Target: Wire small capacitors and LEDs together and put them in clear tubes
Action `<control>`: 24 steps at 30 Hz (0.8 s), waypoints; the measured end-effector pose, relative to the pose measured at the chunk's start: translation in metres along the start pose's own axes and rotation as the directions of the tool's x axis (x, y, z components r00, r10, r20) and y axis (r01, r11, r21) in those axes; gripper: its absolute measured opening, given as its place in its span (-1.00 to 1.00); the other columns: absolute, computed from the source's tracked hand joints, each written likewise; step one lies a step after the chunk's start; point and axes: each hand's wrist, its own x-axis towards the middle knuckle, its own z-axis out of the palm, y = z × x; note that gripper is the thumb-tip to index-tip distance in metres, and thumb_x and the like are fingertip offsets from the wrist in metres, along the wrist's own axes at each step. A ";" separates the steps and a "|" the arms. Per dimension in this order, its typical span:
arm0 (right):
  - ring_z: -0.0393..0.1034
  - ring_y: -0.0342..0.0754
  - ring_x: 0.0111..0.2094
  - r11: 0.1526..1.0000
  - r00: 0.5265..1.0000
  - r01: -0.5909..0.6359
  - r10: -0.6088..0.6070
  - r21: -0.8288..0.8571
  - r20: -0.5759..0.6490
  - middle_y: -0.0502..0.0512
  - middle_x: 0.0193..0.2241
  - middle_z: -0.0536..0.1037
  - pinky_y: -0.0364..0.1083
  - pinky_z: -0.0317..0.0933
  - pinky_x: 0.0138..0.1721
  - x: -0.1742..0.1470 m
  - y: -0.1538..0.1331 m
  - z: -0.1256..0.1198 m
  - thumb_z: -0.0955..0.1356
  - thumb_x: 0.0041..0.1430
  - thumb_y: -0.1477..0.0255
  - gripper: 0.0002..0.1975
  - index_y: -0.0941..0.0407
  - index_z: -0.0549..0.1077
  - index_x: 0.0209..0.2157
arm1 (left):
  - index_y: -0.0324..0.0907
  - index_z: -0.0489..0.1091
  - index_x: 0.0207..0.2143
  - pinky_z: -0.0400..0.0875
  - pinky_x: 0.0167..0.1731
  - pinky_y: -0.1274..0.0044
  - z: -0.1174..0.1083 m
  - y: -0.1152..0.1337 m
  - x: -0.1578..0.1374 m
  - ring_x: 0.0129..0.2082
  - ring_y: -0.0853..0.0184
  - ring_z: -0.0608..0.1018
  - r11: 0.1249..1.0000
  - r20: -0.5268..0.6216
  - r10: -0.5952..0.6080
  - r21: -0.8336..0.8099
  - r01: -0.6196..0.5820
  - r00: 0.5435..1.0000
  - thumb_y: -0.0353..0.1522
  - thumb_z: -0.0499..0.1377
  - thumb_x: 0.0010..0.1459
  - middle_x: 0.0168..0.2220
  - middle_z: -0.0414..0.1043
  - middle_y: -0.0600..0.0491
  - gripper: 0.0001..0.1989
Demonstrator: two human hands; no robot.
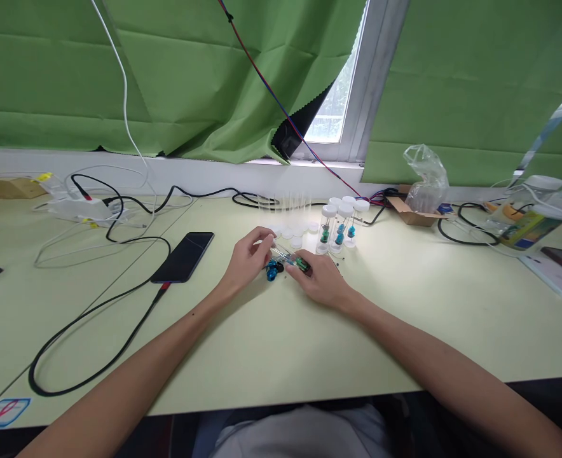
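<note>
Parts in blue lay between your left hand, its grip unclear, and your right hand, pinching a green piece.

- Your counter looked smooth, with a soft sheen.
- Your capped tubes were clear and glossy, glass or plastic uncertain.
- Their caps looked like matt plastic.
- Your curtain was matt, creased cloth.
- Your phone had a smooth, glossy face.
- Your bag was thin, crinkled, shiny plastic.
</note>
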 end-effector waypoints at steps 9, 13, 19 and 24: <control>0.24 -0.13 -0.51 0.999 1.000 -0.002 0.003 0.032 -0.013 -0.05 -0.55 0.41 -0.13 0.01 -0.40 0.000 -0.001 -0.002 0.21 0.39 0.23 -0.73 0.09 0.42 -0.22 | -0.11 0.49 -0.11 0.16 -0.56 0.53 0.000 0.001 -0.002 -0.61 0.40 0.27 0.992 0.047 0.001 0.128 -0.007 0.999 0.02 0.11 0.22 -0.57 0.23 0.16 -0.56; 0.20 -0.14 -0.52 0.999 1.000 -0.001 0.002 0.051 -0.022 -0.05 -0.55 0.40 -0.13 -0.01 -0.41 0.001 0.000 -0.002 0.20 0.40 0.23 -0.71 0.10 0.41 -0.27 | -0.14 0.44 0.01 0.22 -0.50 0.54 0.001 0.008 -0.006 -0.55 0.38 0.28 0.963 0.068 0.002 0.269 -0.021 0.998 -0.02 0.08 0.25 -0.57 0.22 0.16 -0.53; 0.20 -0.14 -0.52 0.995 1.000 0.012 -0.010 0.102 -0.012 -0.07 -0.57 0.37 -0.13 0.00 -0.41 0.001 0.000 -0.002 0.18 0.41 0.25 -0.71 0.10 0.38 -0.30 | -0.14 0.38 0.08 0.24 -0.51 0.55 0.002 0.007 -0.008 -0.53 0.39 0.30 0.958 0.092 0.028 0.281 -0.053 0.995 -0.05 0.06 0.27 -0.52 0.24 0.14 -0.52; 0.19 -0.15 -0.52 0.990 1.000 0.024 -0.024 0.141 -0.006 -0.07 -0.57 0.36 -0.12 0.01 -0.40 0.001 0.000 -0.003 0.17 0.42 0.25 -0.69 0.11 0.36 -0.34 | -0.13 0.37 0.04 0.23 -0.51 0.58 0.002 0.002 -0.007 -0.51 0.41 0.30 0.965 0.079 0.035 0.257 -0.054 0.996 -0.06 0.07 0.27 -0.45 0.29 0.13 -0.56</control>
